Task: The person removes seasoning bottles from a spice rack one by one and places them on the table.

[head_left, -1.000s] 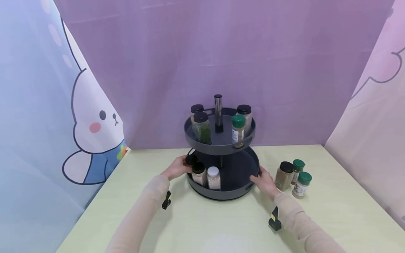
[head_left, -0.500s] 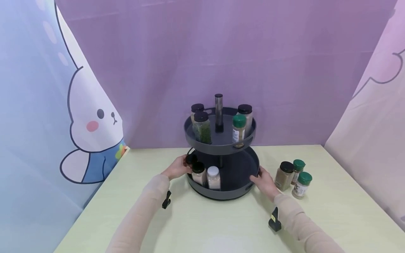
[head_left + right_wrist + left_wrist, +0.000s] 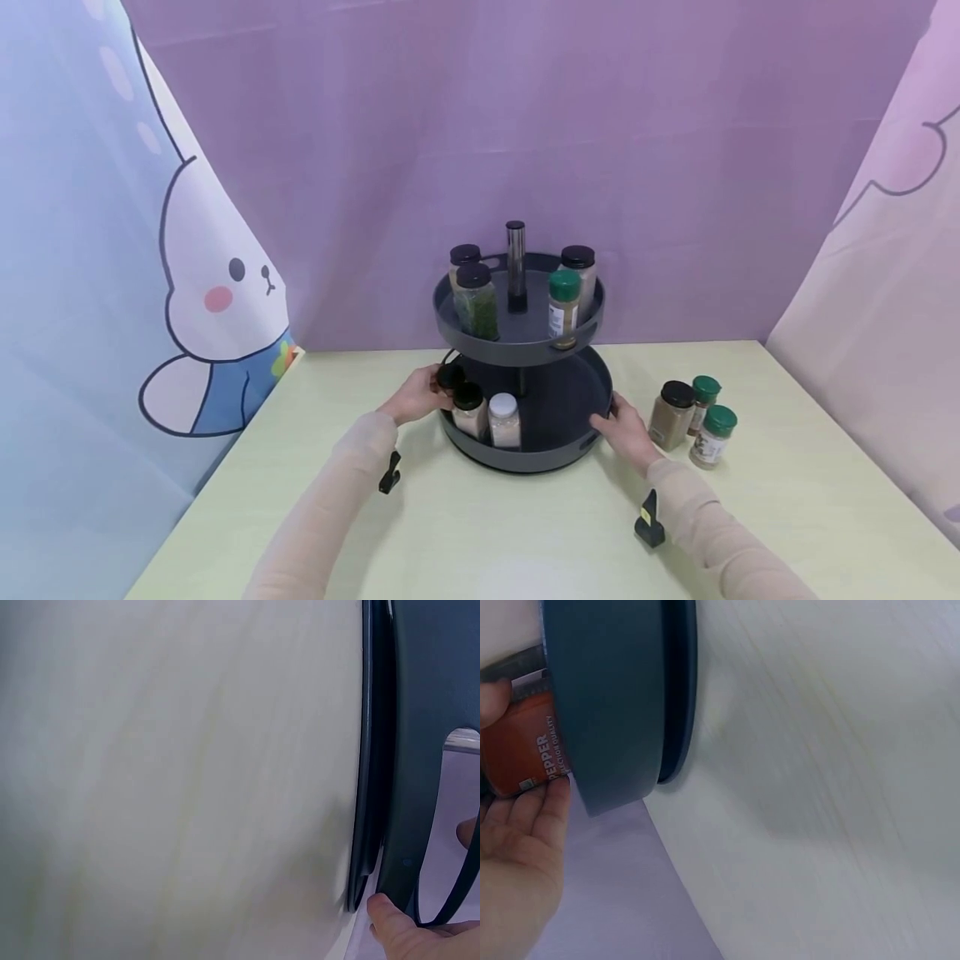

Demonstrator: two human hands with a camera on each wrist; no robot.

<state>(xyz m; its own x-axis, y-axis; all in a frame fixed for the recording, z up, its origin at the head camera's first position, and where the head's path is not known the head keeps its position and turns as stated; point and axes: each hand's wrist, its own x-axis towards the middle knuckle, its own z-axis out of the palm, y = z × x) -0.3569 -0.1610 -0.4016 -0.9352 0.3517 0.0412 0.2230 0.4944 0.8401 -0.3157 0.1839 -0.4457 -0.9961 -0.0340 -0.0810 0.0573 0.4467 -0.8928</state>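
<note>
A dark grey two-tier turntable (image 3: 561, 408) stands on the table in the head view. My left hand (image 3: 415, 397) holds a black-lidded pepper jar (image 3: 525, 746) at the left side of the lower tier, thumb on one side and fingers along the other. Whether its base touches the tier is hidden. My right hand (image 3: 628, 433) grips the lower tier's right rim, the thumb inside and fingers outside by the handle cutout (image 3: 446, 817). Beside the pepper jar, a black-lidded jar (image 3: 470, 412) and a white-lidded jar (image 3: 505, 423) stand on the lower tier.
The upper tier (image 3: 517, 352) bears a green-herb jar (image 3: 477, 307), a green-lidded jar (image 3: 563, 312) and two more black-lidded jars. On the table to the right stand a black-lidded jar (image 3: 670, 421) and two green-lidded ones. A purple curtain (image 3: 360, 208) hangs behind.
</note>
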